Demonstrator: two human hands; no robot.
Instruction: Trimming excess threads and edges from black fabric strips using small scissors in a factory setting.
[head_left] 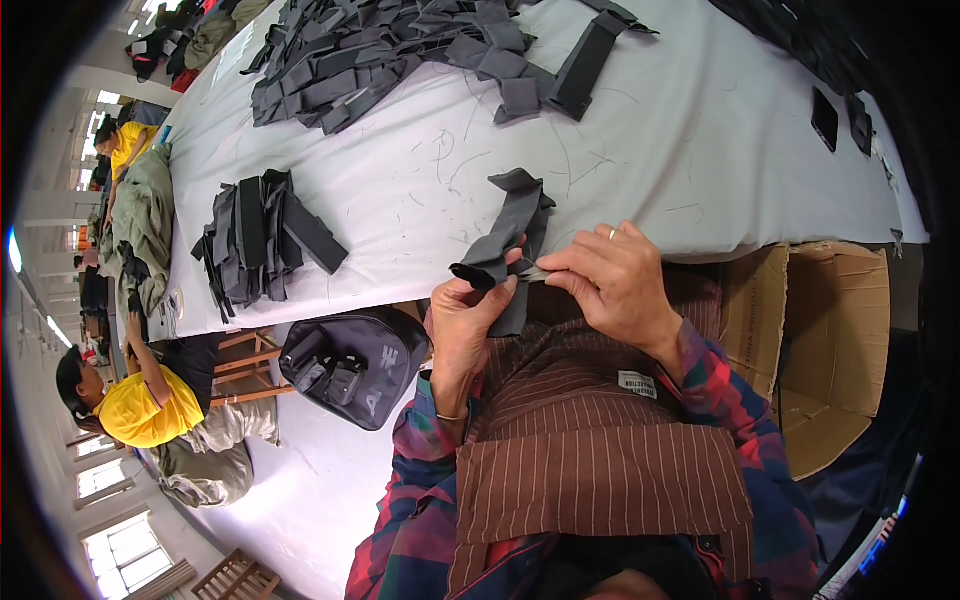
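Note:
My left hand point(468, 318) pinches a folded dark grey fabric strip point(512, 218) over the table's near edge. One end of the strip stands up beyond my fingers and another part hangs below them. Close on its right, my right hand point(622, 288) has thumb and forefinger pressed together at the strip's side. Something small and pale shows at those fingertips, too small to name. Left of my hands lies a stack of similar dark strips point(262, 240). A large heap of such strips point(345, 60) covers the far part of the table.
Loose threads are scattered over the white-covered table point(400, 200). Below its edge, a dark bag point(350, 375) with dark pieces inside stands at left, and an open cardboard box point(825, 340) at right. Two people in yellow point(160, 405) work at far left. A phone-like black slab point(825, 120) lies at far right.

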